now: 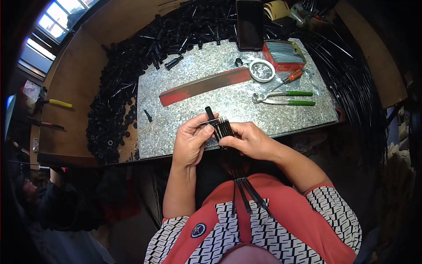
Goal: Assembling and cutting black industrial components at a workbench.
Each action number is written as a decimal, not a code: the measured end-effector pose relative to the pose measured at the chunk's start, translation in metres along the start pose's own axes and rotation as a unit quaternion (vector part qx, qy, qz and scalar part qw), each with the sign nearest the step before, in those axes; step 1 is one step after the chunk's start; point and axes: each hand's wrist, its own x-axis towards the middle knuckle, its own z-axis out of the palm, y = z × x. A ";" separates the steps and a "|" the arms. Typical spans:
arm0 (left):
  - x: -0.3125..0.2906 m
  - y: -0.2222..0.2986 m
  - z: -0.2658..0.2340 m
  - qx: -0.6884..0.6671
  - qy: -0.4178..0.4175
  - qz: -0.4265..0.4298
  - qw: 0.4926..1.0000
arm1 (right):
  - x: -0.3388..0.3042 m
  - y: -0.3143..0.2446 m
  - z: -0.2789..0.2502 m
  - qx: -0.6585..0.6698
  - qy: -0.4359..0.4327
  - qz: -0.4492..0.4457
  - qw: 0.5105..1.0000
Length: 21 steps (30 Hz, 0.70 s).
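Observation:
Close to the board's front edge, both hands work on an umbrella frame [226, 129], a bundle of thin black ribs around a dark core. My left hand [192, 140] is closed, its thumb and fingers pinching the upper end of the frame beside a black tube [209, 113] that sticks up. A thin, pale wire-like piece crosses there; its kind is too small to make out. Wrapped around the ribs from the other side is my right hand [250, 140], thumb across them. The ribs' lower ends [246, 193] hang down in front of my shirt.
On the speckled board [184, 125] lie a red-brown strip [204, 86], green-handled pincers [285, 97], a screwdriver [293, 77], a white bowl [262, 71] and a red box [285, 56] of thin rods. Black plastic parts [118, 101] heap left and behind; a phone [250, 24] stands at the back.

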 end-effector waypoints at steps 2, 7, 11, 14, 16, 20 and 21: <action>-0.001 0.000 0.000 -0.015 -0.013 0.003 1.000 | 0.000 0.002 -0.001 0.016 -0.016 0.007 1.000; -0.003 -0.001 0.006 -0.009 -0.006 0.006 1.000 | -0.001 0.001 -0.004 0.057 -0.034 0.051 0.997; -0.005 -0.004 0.019 0.038 0.039 0.049 0.997 | 0.000 0.007 -0.006 0.062 -0.027 0.054 0.996; -0.009 -0.005 0.021 0.049 0.071 0.057 0.995 | -0.001 0.001 -0.005 0.055 -0.031 0.046 0.997; -0.009 -0.006 0.014 0.039 0.054 0.050 0.997 | 0.000 -0.001 -0.006 0.068 -0.040 0.049 0.996; -0.009 -0.009 0.010 -0.020 0.018 0.036 0.999 | 0.002 0.008 -0.007 0.133 -0.066 0.054 0.987; -0.008 -0.009 0.011 -0.019 0.015 0.035 0.999 | 0.002 0.010 -0.007 0.134 -0.063 0.053 0.988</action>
